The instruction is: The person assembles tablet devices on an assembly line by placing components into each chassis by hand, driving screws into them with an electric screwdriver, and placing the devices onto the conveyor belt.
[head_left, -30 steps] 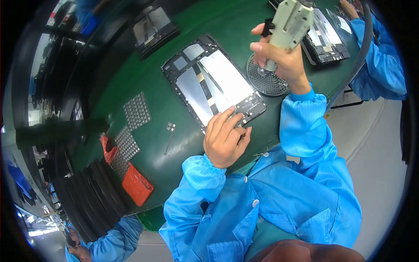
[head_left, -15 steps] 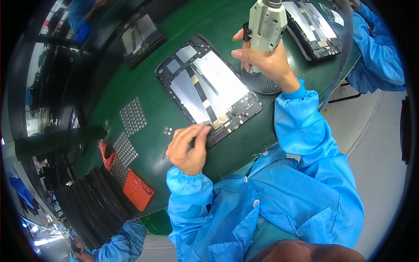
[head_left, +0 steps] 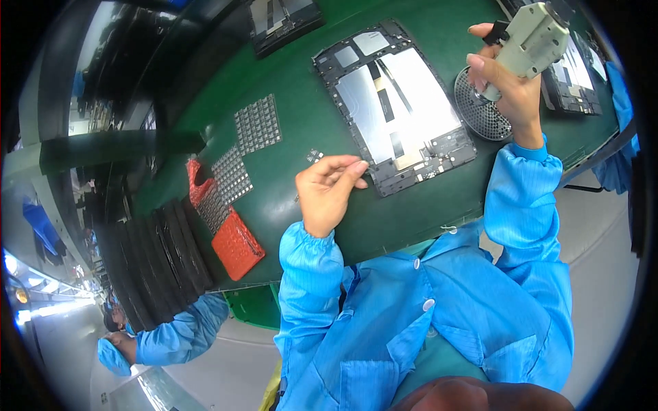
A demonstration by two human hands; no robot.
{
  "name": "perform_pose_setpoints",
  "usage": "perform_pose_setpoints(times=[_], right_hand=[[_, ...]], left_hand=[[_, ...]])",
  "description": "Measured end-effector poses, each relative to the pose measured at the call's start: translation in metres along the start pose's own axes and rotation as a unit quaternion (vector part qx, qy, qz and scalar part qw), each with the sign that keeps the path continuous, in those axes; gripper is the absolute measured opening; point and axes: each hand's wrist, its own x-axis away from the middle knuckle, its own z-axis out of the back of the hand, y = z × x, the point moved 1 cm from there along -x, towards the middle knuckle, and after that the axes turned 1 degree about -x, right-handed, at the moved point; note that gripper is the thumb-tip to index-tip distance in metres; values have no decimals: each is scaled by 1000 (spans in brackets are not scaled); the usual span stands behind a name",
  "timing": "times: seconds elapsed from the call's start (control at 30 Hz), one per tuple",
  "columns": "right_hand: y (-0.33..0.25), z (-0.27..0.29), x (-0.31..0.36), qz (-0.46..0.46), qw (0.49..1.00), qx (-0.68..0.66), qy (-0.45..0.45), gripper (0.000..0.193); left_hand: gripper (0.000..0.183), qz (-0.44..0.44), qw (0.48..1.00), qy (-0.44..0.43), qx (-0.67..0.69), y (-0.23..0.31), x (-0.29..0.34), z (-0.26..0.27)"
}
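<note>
An opened tablet (head_left: 428, 89) with a black frame and silver metal plates lies on the green table, its inner parts facing up. At its lower left edge my left hand (head_left: 329, 192) is closed, with thumb and fingertips pinching the rim. My right hand (head_left: 514, 89) grips a beige electric screwdriver (head_left: 531, 48), tilted with its rear end up and to the right. Below that hand sits a round grey perforated dish (head_left: 473, 113), just right of the tablet. The screwdriver's tip is over the dish and hard to make out.
Sheets of small metallic pieces (head_left: 258, 123) lie left of the tablet, near a red bubble-wrap pouch (head_left: 236, 245). Black padded slabs (head_left: 154, 264) stand at the table's left edge. Other opened tablets lie at the far left (head_left: 284, 20) and right (head_left: 576, 85). A person's blue sleeve (head_left: 181, 335) shows lower left.
The whole view has shifted, so the table's things appear farther right and higher. The screwdriver has gone from nearly upright to tilted rightward. My left fingers have drawn slightly outward to the tablet's rim.
</note>
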Motion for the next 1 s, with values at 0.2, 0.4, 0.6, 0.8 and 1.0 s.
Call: perform_pose_setpoints(times=[0.2,0.4,0.6,0.8,1.0], right_hand=[[0,-4,1,5,1000,-8,-16,37],[1,-4,2,4,1000,-17,-22,37],[2,-1,2,8,999,-22,-33,37],[-2,-4,2,10,1000,-14,-26,37],[-5,-7,-1,23,999,-36,-5,36]], left_hand=[[12,-34,999,-27,-32,-5,-11,-3],[11,-26,999,-23,-28,-8,-13,-4],[12,-34,998,-9,-42,-9,-13,-6],[9,-113,983,-3,-146,-17,-15,-4],[20,-357,845,-26,-398,-1,0,-5]])
